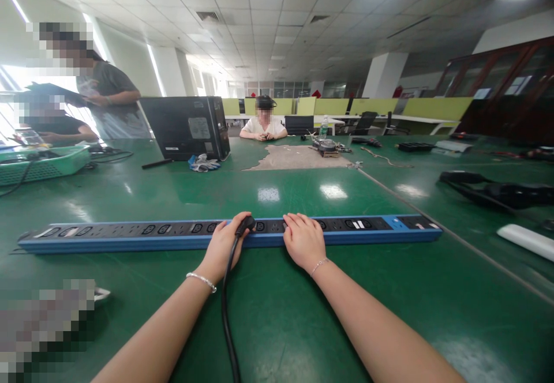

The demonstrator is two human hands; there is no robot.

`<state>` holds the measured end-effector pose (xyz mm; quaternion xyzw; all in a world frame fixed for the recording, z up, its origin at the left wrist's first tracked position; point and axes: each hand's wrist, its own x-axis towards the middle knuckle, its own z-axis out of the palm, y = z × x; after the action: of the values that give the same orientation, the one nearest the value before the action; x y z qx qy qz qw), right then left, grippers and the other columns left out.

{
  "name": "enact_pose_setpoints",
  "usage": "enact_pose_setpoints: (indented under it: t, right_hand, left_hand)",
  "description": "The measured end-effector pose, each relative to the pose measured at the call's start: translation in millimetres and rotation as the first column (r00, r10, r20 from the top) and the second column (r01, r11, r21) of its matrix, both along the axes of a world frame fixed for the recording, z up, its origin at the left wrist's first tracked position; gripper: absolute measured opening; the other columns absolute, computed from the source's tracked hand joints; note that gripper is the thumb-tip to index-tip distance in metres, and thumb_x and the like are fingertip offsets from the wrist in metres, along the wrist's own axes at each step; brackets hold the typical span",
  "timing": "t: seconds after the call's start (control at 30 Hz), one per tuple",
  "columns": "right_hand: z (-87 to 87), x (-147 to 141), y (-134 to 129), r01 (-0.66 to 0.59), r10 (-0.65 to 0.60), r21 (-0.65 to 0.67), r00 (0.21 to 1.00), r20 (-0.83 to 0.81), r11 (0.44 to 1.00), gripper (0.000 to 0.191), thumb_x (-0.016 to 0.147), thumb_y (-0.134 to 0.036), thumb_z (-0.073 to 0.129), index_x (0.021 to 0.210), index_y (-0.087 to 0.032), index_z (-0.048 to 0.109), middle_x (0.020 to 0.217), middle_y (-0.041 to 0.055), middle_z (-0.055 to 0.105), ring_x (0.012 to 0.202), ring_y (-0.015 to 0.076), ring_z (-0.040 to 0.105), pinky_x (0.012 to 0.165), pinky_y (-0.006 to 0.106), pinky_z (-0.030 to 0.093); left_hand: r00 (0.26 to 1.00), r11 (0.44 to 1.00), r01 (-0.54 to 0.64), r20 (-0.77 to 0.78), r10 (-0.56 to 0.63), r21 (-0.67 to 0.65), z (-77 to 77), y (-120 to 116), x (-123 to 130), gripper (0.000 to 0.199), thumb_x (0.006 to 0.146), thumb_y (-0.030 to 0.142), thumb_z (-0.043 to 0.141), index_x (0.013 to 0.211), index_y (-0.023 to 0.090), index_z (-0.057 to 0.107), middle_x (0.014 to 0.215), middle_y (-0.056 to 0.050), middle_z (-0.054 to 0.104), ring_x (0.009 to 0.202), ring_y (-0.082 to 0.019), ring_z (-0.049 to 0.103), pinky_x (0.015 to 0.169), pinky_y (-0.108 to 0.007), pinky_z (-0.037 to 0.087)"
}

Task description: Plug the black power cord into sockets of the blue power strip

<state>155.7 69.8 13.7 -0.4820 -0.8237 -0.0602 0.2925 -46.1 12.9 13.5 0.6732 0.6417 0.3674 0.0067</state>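
Observation:
A long blue power strip (pixel 130 243) with a black socket face lies across the green table in front of me. Near its middle, my left hand (pixel 220 247) grips a black power plug (pixel 246 224), held at the strip's sockets; whether its pins sit in a socket is hidden. From the plug a black cable (pixel 225 308) runs down past my left wrist toward the near edge of the view. My right hand (pixel 304 240) rests over the strip just right of the plug, its fingers laid across the socket face and its palm on the front side.
Behind the strip, a black computer case (pixel 186 128) stands with gloves (pixel 203 162) beside it. A green basket (pixel 47 166) is at far left. Black gear (pixel 493 192) and a white bar (pixel 526 241) lie right. Several people are around the green table (pixel 277 314).

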Motion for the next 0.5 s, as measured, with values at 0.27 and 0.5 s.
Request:
enact_pose_setpoints:
  t: [0.27, 0.5]
  right_hand:
    - [-0.4, -0.6, -1.2, -0.005, 0.005, 0.006, 1.0, 0.015, 1.0, 0.038, 0.088, -0.028, 0.034, 0.119, -0.021, 0.055, 0.123, 0.0028, 0.058, 0.114, 0.0211, 0.044, 0.094, 0.036, 0.027]
    - [-0.9, 0.2, -1.3, -0.009, 0.009, 0.007, 1.0, 0.021, 1.0, 0.038, 0.089, -0.029, 0.034, 0.12, -0.021, 0.054, 0.123, 0.0026, 0.057, 0.115, 0.0199, 0.043, 0.094, 0.036, 0.026]
  left_hand:
    - [0.99, 0.998, -0.023, -0.144, 0.015, -0.055, -5.0, 10.7, 36.6, 0.036, 0.089, 0.032, 0.036, 0.124, 0.032, 0.041, 0.111, -0.002, 0.065, 0.1, -0.017, 0.06, 0.104, -0.049, 0.024]
    - [0.989, 0.985, -0.045, -0.148, 0.02, -0.169, 18.4, 22.1, 54.7, 0.037, 0.088, 0.027, 0.036, 0.124, 0.032, 0.04, 0.109, -0.004, 0.066, 0.098, -0.02, 0.061, 0.101, -0.061, 0.02]
